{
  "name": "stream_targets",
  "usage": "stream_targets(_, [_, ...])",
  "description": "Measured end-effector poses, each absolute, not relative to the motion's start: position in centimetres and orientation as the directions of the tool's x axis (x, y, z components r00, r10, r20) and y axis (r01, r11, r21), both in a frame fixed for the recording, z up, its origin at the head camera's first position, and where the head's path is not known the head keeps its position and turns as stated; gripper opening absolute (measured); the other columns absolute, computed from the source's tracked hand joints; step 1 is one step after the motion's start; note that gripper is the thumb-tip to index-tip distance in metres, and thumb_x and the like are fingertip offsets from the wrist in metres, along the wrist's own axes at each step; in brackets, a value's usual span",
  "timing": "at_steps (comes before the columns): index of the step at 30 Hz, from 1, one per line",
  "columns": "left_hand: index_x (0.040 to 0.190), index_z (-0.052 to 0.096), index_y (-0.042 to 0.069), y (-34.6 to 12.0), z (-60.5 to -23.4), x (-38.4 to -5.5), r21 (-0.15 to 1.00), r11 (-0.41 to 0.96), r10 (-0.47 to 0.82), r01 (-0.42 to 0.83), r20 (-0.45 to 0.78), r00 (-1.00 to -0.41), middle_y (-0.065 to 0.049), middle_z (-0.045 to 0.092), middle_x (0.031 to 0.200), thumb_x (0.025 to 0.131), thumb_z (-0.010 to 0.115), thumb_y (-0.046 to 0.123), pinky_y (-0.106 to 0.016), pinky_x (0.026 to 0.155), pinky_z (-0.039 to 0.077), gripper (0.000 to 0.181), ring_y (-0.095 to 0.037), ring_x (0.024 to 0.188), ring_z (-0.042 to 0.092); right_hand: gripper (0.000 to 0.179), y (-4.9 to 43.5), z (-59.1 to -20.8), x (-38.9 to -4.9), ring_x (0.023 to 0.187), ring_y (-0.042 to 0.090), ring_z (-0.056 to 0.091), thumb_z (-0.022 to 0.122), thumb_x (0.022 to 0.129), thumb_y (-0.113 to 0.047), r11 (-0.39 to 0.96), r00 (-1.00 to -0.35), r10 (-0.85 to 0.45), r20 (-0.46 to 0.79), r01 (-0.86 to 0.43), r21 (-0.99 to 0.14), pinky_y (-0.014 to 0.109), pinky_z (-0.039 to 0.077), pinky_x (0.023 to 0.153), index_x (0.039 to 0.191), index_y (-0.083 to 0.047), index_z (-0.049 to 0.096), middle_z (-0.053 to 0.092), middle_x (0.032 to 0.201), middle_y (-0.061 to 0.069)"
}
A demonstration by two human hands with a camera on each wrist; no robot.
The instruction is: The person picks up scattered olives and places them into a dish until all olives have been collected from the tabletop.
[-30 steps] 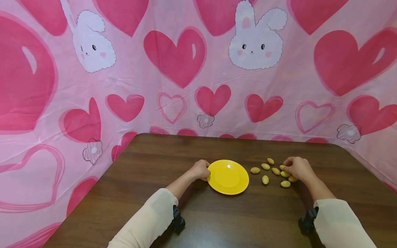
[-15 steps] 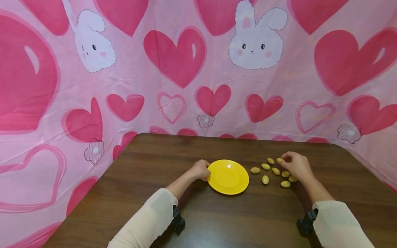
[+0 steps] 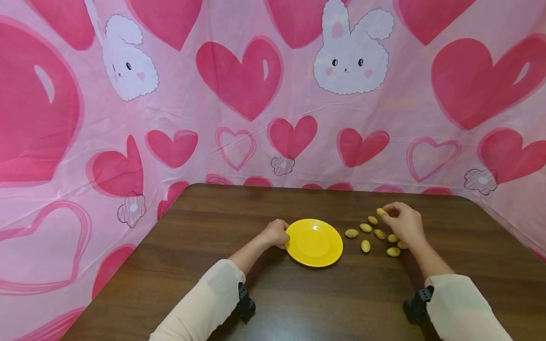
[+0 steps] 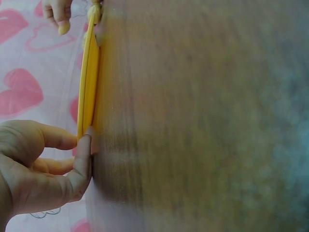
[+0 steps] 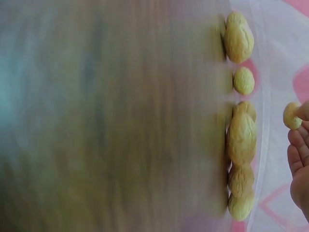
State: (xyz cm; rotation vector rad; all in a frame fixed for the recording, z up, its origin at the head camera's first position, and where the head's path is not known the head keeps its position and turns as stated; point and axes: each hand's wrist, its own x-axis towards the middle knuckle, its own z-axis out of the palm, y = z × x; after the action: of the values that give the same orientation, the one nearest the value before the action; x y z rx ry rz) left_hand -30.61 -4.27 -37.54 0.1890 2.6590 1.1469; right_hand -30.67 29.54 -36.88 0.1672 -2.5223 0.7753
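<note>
My left hand [image 3: 275,234] grips the near-left rim of a round yellow plate [image 3: 313,243]. In the left wrist view the plate [image 4: 89,82] is seen edge-on, thumb and fingers on either side of its rim. My right hand [image 3: 405,223] pinches a small yellowish oval nut-like piece [image 3: 381,212] between thumb and fingertips. That piece [image 5: 291,116] is off the table in the right wrist view. Several like it lie loose right of the plate, such as one piece [image 3: 365,246] nearest the front and a wrinkled one [image 5: 241,137] in the right wrist view.
A dark brown wooden table [image 3: 324,308] carries everything. Behind it and at the sides hangs a pink cloth [image 3: 239,142] with hearts and rabbits. Black wrist cameras sit under both sleeves, one of them a camera [image 3: 246,303] on the left.
My right hand has picked one oval piece from the group, lifted it and carried it away from me and to the left. My left hand and the plate stay in place.
</note>
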Motion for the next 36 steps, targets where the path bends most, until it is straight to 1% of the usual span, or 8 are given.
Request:
stream_targets(7, [0.109, 0.059, -0.008, -4.2, -37.6, -30.6, 0.725, 0.688, 0.209, 0.017, -0.175, -0.962, -0.011, 0.058, 0.082, 0.079, 0.059, -0.009, -0.025, 0.051, 0.054, 0.030, -0.017, 0.061, 0.061, 0.019, 28.2, -36.7, -30.5, 0.082, 0.033, 0.058, 0.065, 0.084, -0.013, 0.788, -0.847, 0.077, 0.526, -0.271, -0.552, 0.037, 0.047, 0.066, 0.095, 0.002, 0.064, 0.063, 0.089, 0.018])
stream_targets(13, [0.111, 0.059, -0.008, -4.2, -37.5, -30.6, 0.719, 0.695, 0.204, 0.017, -0.174, -0.963, -0.011, 0.057, 0.085, 0.079, 0.059, -0.009, -0.024, 0.052, 0.054, 0.032, -0.016, 0.060, 0.060, 0.021, 26.8, -36.6, -30.4, 0.082, 0.030, 0.058, 0.064, 0.086, -0.018, 0.761, -0.857, 0.104, 0.505, -0.259, -0.595, 0.034, 0.046, 0.067, 0.096, 0.000, 0.065, 0.065, 0.087, 0.016])
stream_targets(18, [0.109, 0.059, -0.008, -4.2, -37.4, -30.4, 0.722, 0.692, 0.206, 0.022, -0.168, -0.964, -0.012, 0.058, 0.084, 0.079, 0.059, -0.010, -0.025, 0.052, 0.055, 0.031, -0.017, 0.061, 0.061, 0.022, 25.5, -36.3, -30.4, 0.081, 0.027, 0.059, 0.065, 0.086, -0.022, 0.737, -0.855, 0.085, 0.511, -0.291, -0.611, 0.027, 0.046, 0.066, 0.096, -0.002, 0.065, 0.065, 0.086, 0.014])
stream_targets(23, [0.109, 0.059, -0.008, -4.2, -37.4, -30.4, 0.724, 0.689, 0.204, 0.017, -0.172, -0.964, -0.012, 0.057, 0.084, 0.078, 0.059, -0.010, -0.024, 0.051, 0.054, 0.031, -0.017, 0.061, 0.061, 0.018, 24.3, -36.1, -30.3, 0.081, 0.027, 0.060, 0.066, 0.085, -0.016, 0.715, -0.851, 0.039, 0.524, -0.342, -0.609, 0.018, 0.047, 0.065, 0.096, -0.001, 0.065, 0.065, 0.089, 0.013])
stream_targets(25, [0.110, 0.059, -0.009, -4.2, -37.4, -30.4, 0.728, 0.686, 0.205, 0.016, -0.171, -0.964, -0.012, 0.057, 0.084, 0.078, 0.059, -0.010, -0.024, 0.051, 0.054, 0.032, -0.017, 0.061, 0.061, 0.017, 23.8, -36.1, -30.4, 0.081, 0.027, 0.061, 0.067, 0.084, -0.014, 0.708, -0.850, 0.021, 0.527, -0.359, -0.608, 0.021, 0.050, 0.067, 0.095, -0.002, 0.066, 0.064, 0.091, 0.013])
stream_targets(27, [0.110, 0.059, -0.009, -4.2, -37.4, -30.4, 0.729, 0.685, 0.204, 0.016, -0.170, -0.964, -0.012, 0.057, 0.084, 0.078, 0.059, -0.010, -0.024, 0.051, 0.054, 0.032, -0.017, 0.061, 0.061, 0.016, 23.4, -36.0, -30.4, 0.083, 0.029, 0.062, 0.067, 0.084, -0.013, 0.701, -0.851, 0.002, 0.526, -0.374, -0.608, 0.030, 0.053, 0.070, 0.095, -0.002, 0.065, 0.064, 0.092, 0.013])
stream_targets(31, [0.110, 0.059, -0.009, -4.2, -37.4, -30.5, 0.730, 0.683, 0.205, 0.018, -0.169, -0.964, -0.012, 0.058, 0.084, 0.078, 0.058, -0.010, -0.025, 0.051, 0.055, 0.032, -0.017, 0.061, 0.061, 0.015, 22.5, -36.0, -30.3, 0.085, 0.031, 0.062, 0.067, 0.083, -0.012, 0.692, -0.853, -0.021, 0.521, -0.388, -0.608, 0.044, 0.053, 0.073, 0.094, -0.002, 0.065, 0.063, 0.093, 0.013])
stream_targets(36, [0.110, 0.058, -0.009, -4.2, -37.5, -30.6, 0.730, 0.683, 0.204, 0.019, -0.167, -0.965, -0.012, 0.057, 0.084, 0.078, 0.058, -0.010, -0.024, 0.051, 0.054, 0.033, -0.017, 0.060, 0.061, 0.014, 21.5, -35.9, -30.5, 0.082, 0.029, 0.063, 0.069, 0.081, -0.010, 0.681, -0.841, -0.055, 0.539, -0.426, -0.595, 0.044, 0.054, 0.072, 0.092, -0.002, 0.065, 0.063, 0.091, 0.012])
